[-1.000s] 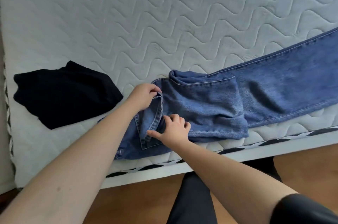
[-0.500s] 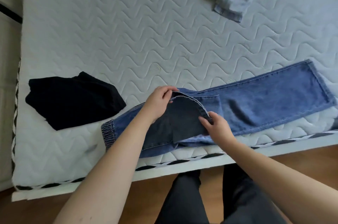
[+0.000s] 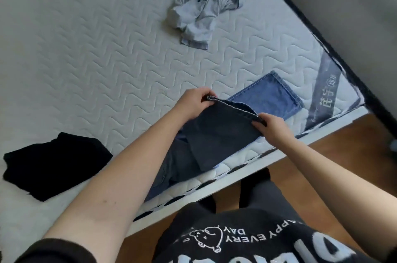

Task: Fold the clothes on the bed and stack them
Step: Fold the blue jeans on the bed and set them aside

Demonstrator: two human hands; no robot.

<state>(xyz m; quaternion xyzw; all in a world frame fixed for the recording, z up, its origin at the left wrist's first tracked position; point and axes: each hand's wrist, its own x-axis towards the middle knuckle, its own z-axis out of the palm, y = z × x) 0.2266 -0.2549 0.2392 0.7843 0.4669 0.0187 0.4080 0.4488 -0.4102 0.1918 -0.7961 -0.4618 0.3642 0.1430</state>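
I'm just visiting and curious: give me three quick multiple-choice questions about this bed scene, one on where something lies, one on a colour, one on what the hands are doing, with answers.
1. Where does the black garment lie relative to the jeans?
A. to their left
B. on top of them
C. on the floor

2. What colour is the crumpled garment farther up the mattress?
A. red
B. pale grey
C. green

3. What are the hands doing?
A. resting flat
B. both gripping the jeans' edge
C. holding nothing

Answers: 1 A, it sits on the mattress left of the arms. 2 B, it looks pale grey. 3 B, the left hand and right hand pinch the raised denim edge.
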